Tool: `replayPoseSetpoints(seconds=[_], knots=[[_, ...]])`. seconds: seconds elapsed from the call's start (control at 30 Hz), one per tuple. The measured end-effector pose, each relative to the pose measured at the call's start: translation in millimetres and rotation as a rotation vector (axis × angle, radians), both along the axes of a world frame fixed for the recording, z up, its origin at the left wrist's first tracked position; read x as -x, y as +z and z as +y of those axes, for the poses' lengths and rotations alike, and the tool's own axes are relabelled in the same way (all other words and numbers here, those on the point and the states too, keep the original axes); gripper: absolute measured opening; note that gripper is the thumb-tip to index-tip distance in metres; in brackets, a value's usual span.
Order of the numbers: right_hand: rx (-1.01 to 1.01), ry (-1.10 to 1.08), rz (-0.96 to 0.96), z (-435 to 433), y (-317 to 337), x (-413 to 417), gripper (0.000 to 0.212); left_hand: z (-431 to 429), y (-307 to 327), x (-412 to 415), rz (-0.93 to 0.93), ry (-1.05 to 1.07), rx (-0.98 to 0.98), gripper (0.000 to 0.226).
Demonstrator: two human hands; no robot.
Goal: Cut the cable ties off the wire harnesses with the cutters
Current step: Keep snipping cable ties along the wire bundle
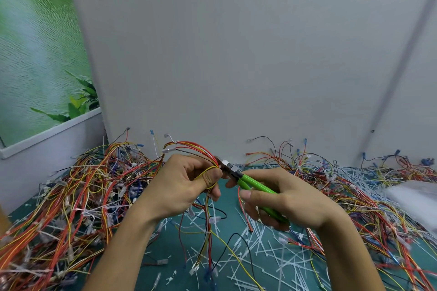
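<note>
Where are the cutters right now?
Head view, centre: the cutters are gripped by their green handles in the right hand, head pointing left at the wire harness the left hand holds.

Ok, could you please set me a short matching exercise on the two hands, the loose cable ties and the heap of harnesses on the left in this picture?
Things:
1. left hand
2. right hand
3. cut cable ties
4. left heap of harnesses

States:
A. lie scattered on the teal tabletop
B. grips the green-handled cutters
C. lies tangled below the green poster
D. holds a bundle of red and yellow wires

Pairs: 1-D, 2-B, 3-A, 4-C.
</note>
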State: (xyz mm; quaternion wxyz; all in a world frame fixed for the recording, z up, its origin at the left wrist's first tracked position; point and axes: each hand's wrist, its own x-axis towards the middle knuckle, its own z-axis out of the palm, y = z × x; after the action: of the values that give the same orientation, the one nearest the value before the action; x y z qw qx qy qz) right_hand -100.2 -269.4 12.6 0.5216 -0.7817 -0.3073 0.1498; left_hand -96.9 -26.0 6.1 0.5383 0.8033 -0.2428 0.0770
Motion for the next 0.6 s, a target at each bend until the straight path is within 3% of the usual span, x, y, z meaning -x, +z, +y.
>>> replayPoseSetpoints(seconds=[0.23, 0.4, 0.6], knots=[[-0.003, 0.090, 0.062, 2.1, 0.8, 3.7, 0.031, 1.7, -0.5, -0.8, 0.017, 0.002, 0.003, 0.024], [0.023, 0.039, 0.012, 2.3, 2.0, 3.3, 0.017, 1.6, -0.5, 0.0, 0.036, 0.000, 0.018, 0.022], [0.021, 0.018, -0.008, 3.6, 1.8, 2.8, 0.019, 1.4, 0.6, 0.9, 0.023, -0.001, 0.031, 0.018]])
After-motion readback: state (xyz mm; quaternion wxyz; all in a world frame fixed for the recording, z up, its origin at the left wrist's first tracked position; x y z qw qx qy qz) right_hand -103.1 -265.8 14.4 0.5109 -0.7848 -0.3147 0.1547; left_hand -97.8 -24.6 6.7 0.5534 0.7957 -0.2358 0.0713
